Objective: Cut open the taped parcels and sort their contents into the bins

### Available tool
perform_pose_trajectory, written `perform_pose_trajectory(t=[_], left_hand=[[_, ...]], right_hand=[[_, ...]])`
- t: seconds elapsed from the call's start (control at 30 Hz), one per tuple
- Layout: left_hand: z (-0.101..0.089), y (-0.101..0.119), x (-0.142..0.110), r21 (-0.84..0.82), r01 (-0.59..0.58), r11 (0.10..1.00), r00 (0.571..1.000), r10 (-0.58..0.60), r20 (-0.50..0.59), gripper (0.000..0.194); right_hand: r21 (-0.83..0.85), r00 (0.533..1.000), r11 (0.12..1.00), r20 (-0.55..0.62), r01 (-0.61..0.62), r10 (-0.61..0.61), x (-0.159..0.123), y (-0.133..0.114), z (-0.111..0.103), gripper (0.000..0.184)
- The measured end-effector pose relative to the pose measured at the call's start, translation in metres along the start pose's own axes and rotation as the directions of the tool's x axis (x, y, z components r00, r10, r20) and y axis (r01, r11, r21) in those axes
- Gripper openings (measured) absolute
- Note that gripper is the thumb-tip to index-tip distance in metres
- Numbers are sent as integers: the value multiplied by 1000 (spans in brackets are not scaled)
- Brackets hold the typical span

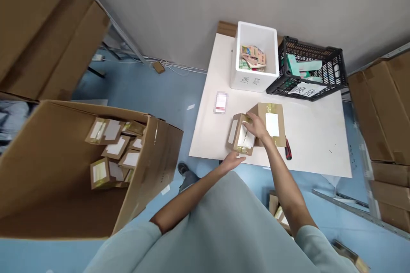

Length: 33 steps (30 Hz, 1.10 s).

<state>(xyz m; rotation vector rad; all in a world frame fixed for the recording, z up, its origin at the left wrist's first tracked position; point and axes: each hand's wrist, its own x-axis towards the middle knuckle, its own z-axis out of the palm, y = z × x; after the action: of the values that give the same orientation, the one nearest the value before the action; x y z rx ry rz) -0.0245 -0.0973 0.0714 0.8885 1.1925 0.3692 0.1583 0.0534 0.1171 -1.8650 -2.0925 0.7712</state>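
Shown only in part: large open carton [166, 149], cut off by the left edge; stacked cartons [390, 179], cut off by the right edge; larger parcel [279, 134], partly hidden behind smaller parcel [237, 136] and right forearm [285, 179]; floor boxes [273, 204], partly covered by the same forearm. Blurred into pixels: flat item [221, 103] on the table [314, 136]. Too small to read: any print on the white labels [272, 124] of the 2 parcels

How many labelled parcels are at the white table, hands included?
2. One parcel is between the left hand and the right hand, by the table's near edge; the other parcel stands just right of it. The white bin and black crate could hide more.
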Motion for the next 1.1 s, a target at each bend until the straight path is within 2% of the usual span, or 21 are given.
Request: perform_pose_trajectory(t=[0.1,0.17,0.23,0.3,0.4,0.5,0.6,0.7,0.8,0.97,1.1], left_hand=[[48,9,29,132,122,984,992,-124,3,50],[64,14,37,149,135,979,990,-138,7,47],[65,16,36,137,109,985,993,-112,19,41],[51,16,28,104,26,994,998,-32,58,41],[7,7,5,25,-110,994,993,109,51,49],[-55,-13,-29,-78,-174,982,975,160,-153,51],[-122,-43,-76,-191,-245,951,913,160,-376,50],[-182,-83,-128,-302,-289,908,851,99,-515,57],[-232,-127,-177,-415,-266,870,804,-38,-594,64],[-298,-197,-238,-538,-258,803,737,-196,-646,66],[-349,-238,-272,-585,-289,758,702,-247,-668,64]], right_hand=[[-64,998,998,55,-5,9,6,29,-8,54],[-99,996,995,85,-27,36,7,36,-6,51],[-95,997,995,59,-35,40,4,36,3,50],[-39,1000,999,1,2,-2,-3,27,15,50],[73,995,992,-3,101,-101,-16,-3,37,51],[140,977,974,90,178,-191,-25,-51,64,54],[172,941,956,205,238,-271,-30,-107,98,56],[182,906,947,289,266,-310,-32,-161,139,59],[178,877,947,362,267,-316,-34,-215,185,61],[170,806,936,475,308,-352,-34,-307,264,57],[140,746,922,550,360,-375,-27,-376,313,50]])
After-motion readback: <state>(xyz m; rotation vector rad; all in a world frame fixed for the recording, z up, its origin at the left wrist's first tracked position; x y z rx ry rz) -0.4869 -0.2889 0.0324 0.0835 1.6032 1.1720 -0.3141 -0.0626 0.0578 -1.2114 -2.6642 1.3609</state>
